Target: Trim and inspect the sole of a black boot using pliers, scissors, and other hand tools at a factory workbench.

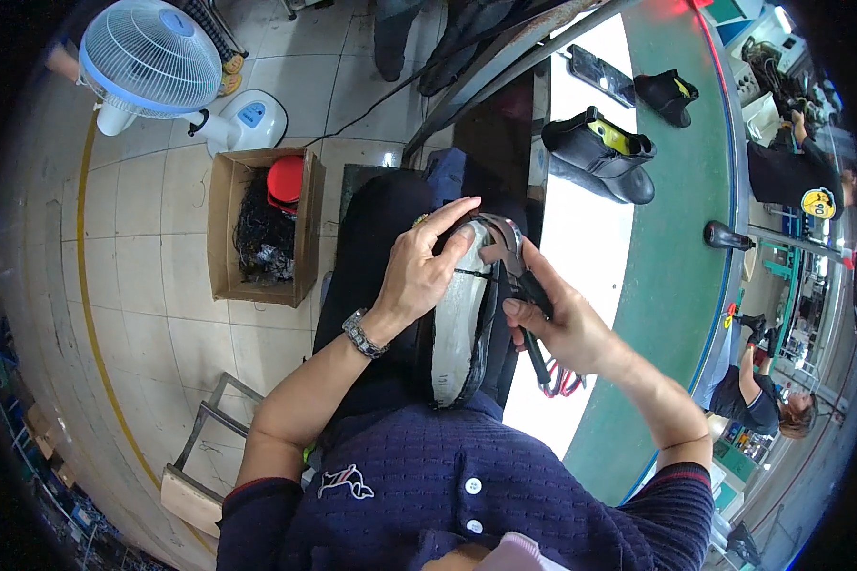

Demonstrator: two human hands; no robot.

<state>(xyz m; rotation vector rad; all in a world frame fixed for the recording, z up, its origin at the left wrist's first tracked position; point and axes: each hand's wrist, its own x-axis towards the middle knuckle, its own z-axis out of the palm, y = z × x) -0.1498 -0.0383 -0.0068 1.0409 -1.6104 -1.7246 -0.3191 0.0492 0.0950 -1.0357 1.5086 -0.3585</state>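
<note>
Shoe (pixel 457 333) is rested on lap (pixel 369 238), pale underside up; its far end is clasped by L hand (pixel 421 271) (for steadiness, prob.), while pliers (pixel 533 293) are gripped in R hand (pixel 573 328), head set at shoe's far R edge, prob. for purchase.

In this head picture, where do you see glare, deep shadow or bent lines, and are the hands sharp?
Head view: white table strip looks washed out; black trousers lose detail in darkness; yellow floor line bows near the dark rim; left hand, right hand and pliers look fairly sharp.
</note>
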